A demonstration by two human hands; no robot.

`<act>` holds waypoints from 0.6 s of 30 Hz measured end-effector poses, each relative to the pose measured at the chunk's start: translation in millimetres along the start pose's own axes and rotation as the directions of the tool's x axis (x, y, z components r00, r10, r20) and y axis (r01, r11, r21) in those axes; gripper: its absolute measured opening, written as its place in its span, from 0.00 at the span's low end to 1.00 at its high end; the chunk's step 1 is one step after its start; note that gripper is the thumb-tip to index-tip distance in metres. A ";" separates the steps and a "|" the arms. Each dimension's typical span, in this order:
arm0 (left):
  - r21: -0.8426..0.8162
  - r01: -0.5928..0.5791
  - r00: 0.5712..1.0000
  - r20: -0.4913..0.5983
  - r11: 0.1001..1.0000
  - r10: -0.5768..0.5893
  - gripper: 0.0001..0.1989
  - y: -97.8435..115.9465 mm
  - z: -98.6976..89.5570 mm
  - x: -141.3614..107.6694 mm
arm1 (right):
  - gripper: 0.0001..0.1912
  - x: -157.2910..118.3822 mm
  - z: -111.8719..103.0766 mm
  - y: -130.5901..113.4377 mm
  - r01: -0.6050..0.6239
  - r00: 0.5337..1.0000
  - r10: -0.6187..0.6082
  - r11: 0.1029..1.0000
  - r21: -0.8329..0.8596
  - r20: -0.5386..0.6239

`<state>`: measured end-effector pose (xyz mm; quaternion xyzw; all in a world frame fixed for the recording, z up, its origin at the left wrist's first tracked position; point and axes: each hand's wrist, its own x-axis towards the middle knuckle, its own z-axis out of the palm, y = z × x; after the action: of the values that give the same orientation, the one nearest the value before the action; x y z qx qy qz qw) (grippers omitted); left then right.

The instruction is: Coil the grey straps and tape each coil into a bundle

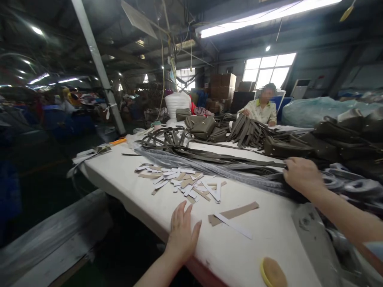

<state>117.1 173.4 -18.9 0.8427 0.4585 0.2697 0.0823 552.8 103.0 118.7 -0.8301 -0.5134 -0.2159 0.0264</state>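
Observation:
My left hand (183, 234) is over the near edge of the white-covered table (269, 231), open, with its fingers apart and nothing in it. A brown strip (243, 210) and a narrow white strip (236, 227) lie crossed to its right. Just beyond the fingers is a loose pile of short white and brown strips (182, 179). At the right, my right hand (302, 175) has its fingers closed at the end of long dark straps (209, 154). The fingertips partly hide the grip. Clear plastic wrapping (233, 173) runs along the near side of the straps.
Dark olive bags (287, 146) are heaped at the right and back. Across the table sits a co-worker (259, 109) beside a bundle of dark straps (249, 129). A round yellow-rimmed object (272, 273) lies near the front. A pole (98, 63) rises at left.

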 end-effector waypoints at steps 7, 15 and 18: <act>0.033 0.209 0.978 -0.035 0.977 -0.208 0.29 -3.6 19.1 45.9 | 0.18 31.9 72.7 -90.5 0.162 0.923 -0.204 0.975 0.152 0.326; 0.002 0.203 0.979 0.017 0.979 -0.203 0.26 -6.5 14.6 37.7 | 0.16 36.8 102.1 -115.6 0.143 0.906 -0.202 0.973 0.182 0.371; -0.022 0.205 0.979 0.028 0.979 -0.204 0.26 -5.7 14.1 39.1 | 0.13 34.0 95.5 -115.1 0.143 0.907 -0.206 0.971 0.191 0.368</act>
<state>137.4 210.1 -18.2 0.7936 0.5381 0.2546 0.1260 497.9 211.2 24.9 -0.8020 -0.5967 -0.0084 -0.0281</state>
